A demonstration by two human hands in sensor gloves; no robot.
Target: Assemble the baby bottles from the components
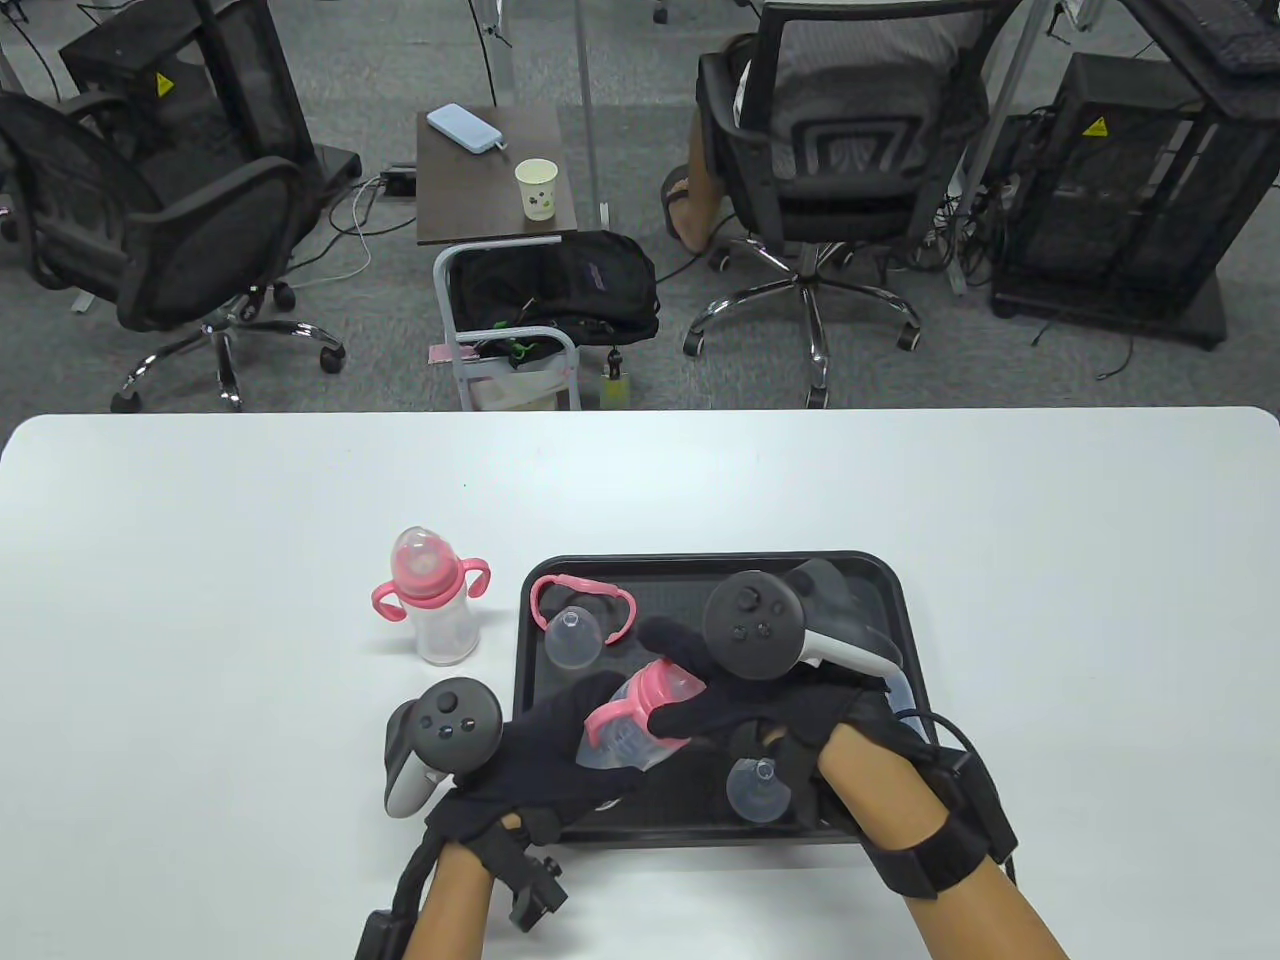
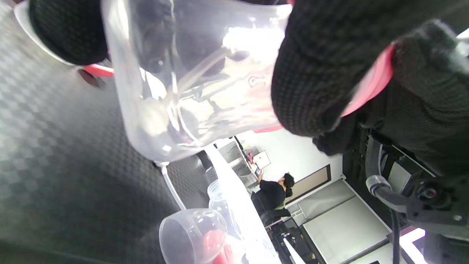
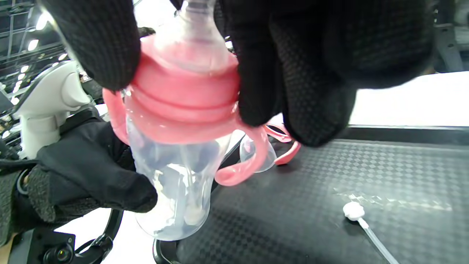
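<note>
Table view, left to right.

Finished bottle (image 1: pixel 437 603): stands upright on the white table (image 1: pixel 200 560), just left of the black tray (image 1: pixel 900 640) and apart from it. Clear cap over the teat, pink collar, a pink handle on each side.

Left hand (image 1: pixel 545 755): comes in from the bottom edge, tracker on its back, and reaches over the tray's left edge. Fingers wrapped around the clear body of the bottle in work (image 1: pixel 640 722); in the right wrist view the left-hand fingers (image 3: pixel 106 179) press on the lower body, near its base.

Bottle in work: held tilted above the tray, between the two hands, off the tray floor. Pink collar (image 3: pixel 183 95) with handles sits on the neck, clear teat on top. A thin tube can be seen inside the body in the left wrist view.

Right hand (image 1: pixel 790 715): over the tray middle. Its fingers (image 3: pixel 263 73) close on the pink collar from both sides, thumb on one side and the others opposite.

In the tray, loose: pink handle ring (image 1: pixel 583 595) at the back-left corner, clear dome cap (image 1: pixel 573 637) just in front of it; second clear dome (image 1: pixel 760 788) near the front edge, partly under the right hand. A thin straw with a white end piece (image 3: pixel 354 211) lies on the tray floor, seen in the right wrist view
</note>
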